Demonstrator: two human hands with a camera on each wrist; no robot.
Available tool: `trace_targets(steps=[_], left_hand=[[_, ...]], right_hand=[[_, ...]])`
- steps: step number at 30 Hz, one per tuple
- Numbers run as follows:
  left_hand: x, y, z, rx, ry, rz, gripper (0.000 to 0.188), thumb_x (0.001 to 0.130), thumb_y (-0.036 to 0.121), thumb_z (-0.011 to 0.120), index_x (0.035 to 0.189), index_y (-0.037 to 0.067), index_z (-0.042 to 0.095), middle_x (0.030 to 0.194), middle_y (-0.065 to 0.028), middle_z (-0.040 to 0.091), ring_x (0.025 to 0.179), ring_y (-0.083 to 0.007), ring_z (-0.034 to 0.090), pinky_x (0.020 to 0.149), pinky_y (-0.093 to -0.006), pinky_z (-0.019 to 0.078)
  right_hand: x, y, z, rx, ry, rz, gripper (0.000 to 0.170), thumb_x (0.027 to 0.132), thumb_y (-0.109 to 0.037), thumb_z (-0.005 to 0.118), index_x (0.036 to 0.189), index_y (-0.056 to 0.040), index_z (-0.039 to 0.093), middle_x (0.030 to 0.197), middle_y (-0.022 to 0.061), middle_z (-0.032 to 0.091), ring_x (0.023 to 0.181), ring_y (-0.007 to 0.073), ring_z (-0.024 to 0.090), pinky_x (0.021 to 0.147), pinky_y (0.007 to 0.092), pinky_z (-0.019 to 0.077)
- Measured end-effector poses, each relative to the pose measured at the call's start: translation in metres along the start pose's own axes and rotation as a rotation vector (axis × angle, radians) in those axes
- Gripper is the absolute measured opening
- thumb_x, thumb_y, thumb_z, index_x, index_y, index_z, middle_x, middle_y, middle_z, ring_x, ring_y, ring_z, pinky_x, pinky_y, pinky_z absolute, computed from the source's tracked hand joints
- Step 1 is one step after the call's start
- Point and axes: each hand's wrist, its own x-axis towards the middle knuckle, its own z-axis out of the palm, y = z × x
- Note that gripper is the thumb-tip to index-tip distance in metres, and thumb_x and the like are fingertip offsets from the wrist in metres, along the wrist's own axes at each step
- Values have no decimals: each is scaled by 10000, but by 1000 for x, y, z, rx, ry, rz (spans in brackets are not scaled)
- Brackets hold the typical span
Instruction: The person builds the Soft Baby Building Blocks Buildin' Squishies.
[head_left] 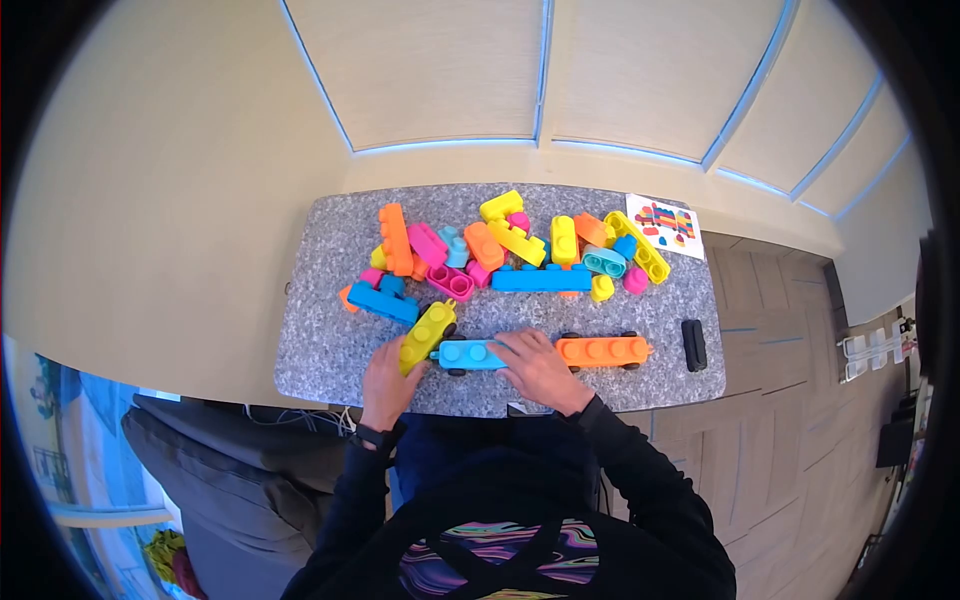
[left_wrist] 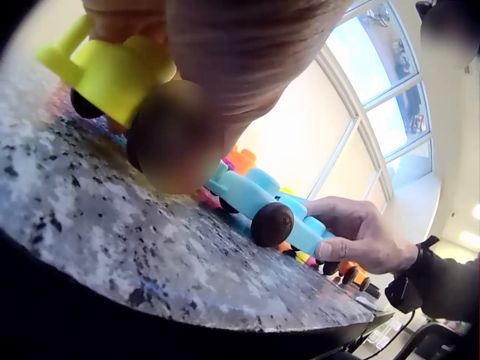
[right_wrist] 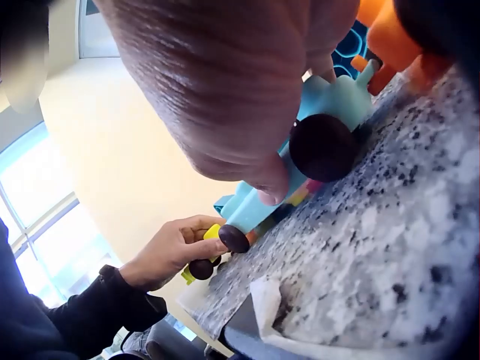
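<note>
A yellow wheeled base (head_left: 428, 337) stands angled at the left, and the left hand (head_left: 388, 384) grips it near its lower end. Beside that end is a light blue wheeled base (head_left: 466, 354), whose right part the right hand (head_left: 535, 368) holds between thumb and fingers. Whether the yellow and light blue pieces are hooked together I cannot tell. An orange wheeled base (head_left: 603, 351) stands just right of the right hand. In the left wrist view the light blue base (left_wrist: 255, 196) has dark wheels on the speckled tabletop.
Behind the hands lie loose blocks, among them a long blue one (head_left: 541, 279), a blue one (head_left: 383, 302) and an orange one (head_left: 396, 240). A printed picture sheet (head_left: 667, 226) lies at the back right corner, and a black object (head_left: 694, 345) near the right edge.
</note>
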Motion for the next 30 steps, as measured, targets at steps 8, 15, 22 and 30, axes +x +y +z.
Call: trace_targets(steps=[8,15,22,30], left_hand=[[-1,-23,-42,-35,-22,23,620,887,202,960,1434,44,717,1305,-218,766,1240,-460,695,1110,-557,531],[3,-48,-89,-131,-154,139,671,855,137,972,1474,82,719,1378,-164,764,1335,-431,668,1194,-541,481],[11,-75,-90,-58,-237,188,690,836,100,962,1478,101,708,1441,-147,738,1418,-408,632,1252,-538,432],[15,-79,-88,-17,-270,200,684,841,102,944,1481,95,702,1447,-149,731,1445,-391,619,1264,-536,417]], right_hand=[[-5,3,9,26,35,11,569,999,-154,826,1534,-57,660,1472,164,650,1369,371,618,1224,539,444],[-2,4,15,42,46,8,569,1007,-146,823,1541,-49,655,1481,169,635,1316,387,617,1191,532,466],[-2,2,13,48,34,25,578,1008,-145,822,1556,-59,657,1498,158,645,1329,394,617,1196,538,481],[-2,2,12,46,35,16,582,1014,-149,820,1564,-65,651,1518,159,642,1341,396,613,1204,541,476]])
